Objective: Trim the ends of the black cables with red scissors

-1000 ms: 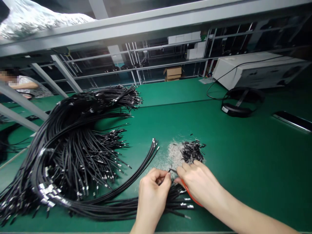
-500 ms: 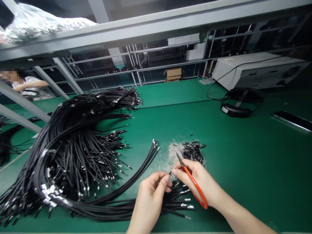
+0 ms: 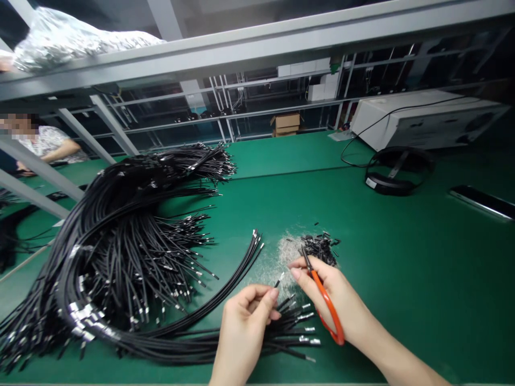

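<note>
My left hand (image 3: 250, 316) pinches a black cable (image 3: 277, 283) near its end, and the pale tip points up and right. My right hand (image 3: 322, 287) holds orange-handled scissors (image 3: 330, 308), their dark blades pointing up and away. Its thumb and forefinger are close together, a short gap from the cable tip; I cannot tell if they hold a small scrap. Under and beside my left hand lies a bundle of black cables (image 3: 181, 346) with silvery ends. Behind my right hand are a pile of short black offcuts (image 3: 322, 247) and pale fibre scraps (image 3: 290, 247).
A large heap of black cables (image 3: 132, 230) covers the left of the green table (image 3: 402, 257). A black headband device (image 3: 392, 182), a phone (image 3: 480, 201) and a white box-shaped machine (image 3: 422, 126) are at right. A co-worker (image 3: 52, 142) sits beyond the frame posts at far left.
My right hand has drawn slightly right, away from the cable tip, with the scissors. The cable's pale tip now shows free. The co-worker's arm has moved lower.
</note>
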`<action>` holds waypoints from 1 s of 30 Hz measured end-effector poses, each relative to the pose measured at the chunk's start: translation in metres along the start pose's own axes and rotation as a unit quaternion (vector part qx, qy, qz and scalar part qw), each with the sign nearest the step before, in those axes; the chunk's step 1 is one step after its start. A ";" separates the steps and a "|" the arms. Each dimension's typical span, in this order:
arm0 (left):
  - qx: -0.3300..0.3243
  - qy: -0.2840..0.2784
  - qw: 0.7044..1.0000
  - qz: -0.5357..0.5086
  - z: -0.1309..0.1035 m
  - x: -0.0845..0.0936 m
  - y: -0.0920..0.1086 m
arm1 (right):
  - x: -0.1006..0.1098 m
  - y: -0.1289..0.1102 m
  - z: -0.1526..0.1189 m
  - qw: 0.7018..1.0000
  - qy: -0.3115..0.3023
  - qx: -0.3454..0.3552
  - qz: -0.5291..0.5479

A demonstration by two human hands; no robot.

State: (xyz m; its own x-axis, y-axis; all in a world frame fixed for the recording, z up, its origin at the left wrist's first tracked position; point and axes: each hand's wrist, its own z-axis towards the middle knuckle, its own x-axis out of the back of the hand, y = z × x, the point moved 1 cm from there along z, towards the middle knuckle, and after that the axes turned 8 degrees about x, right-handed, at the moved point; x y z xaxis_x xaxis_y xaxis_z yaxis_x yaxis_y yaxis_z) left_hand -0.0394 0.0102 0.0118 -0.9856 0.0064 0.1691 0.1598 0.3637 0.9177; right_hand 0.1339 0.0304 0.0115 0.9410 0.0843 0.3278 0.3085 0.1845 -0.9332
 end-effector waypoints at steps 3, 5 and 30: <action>-0.019 0.010 1.000 0.009 -0.001 -0.002 0.000 | -0.001 -0.001 -0.002 1.000 -0.007 -0.004 -0.001; -0.044 0.019 0.999 0.019 -0.002 -0.003 -0.001 | -0.002 -0.003 -0.004 1.000 -0.009 -0.003 0.003; -0.153 0.135 0.970 0.134 -0.006 -0.013 -0.006 | 0.003 0.003 -0.016 0.908 0.015 0.199 -0.367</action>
State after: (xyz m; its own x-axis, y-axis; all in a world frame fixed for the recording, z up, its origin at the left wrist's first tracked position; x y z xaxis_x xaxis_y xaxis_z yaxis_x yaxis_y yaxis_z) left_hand -0.0275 0.0025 0.0065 -0.8627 -0.1957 0.4663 0.4580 0.0886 0.8845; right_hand 0.1395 0.0152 0.0074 0.5064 -0.2306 0.8309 0.7855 0.5208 -0.3343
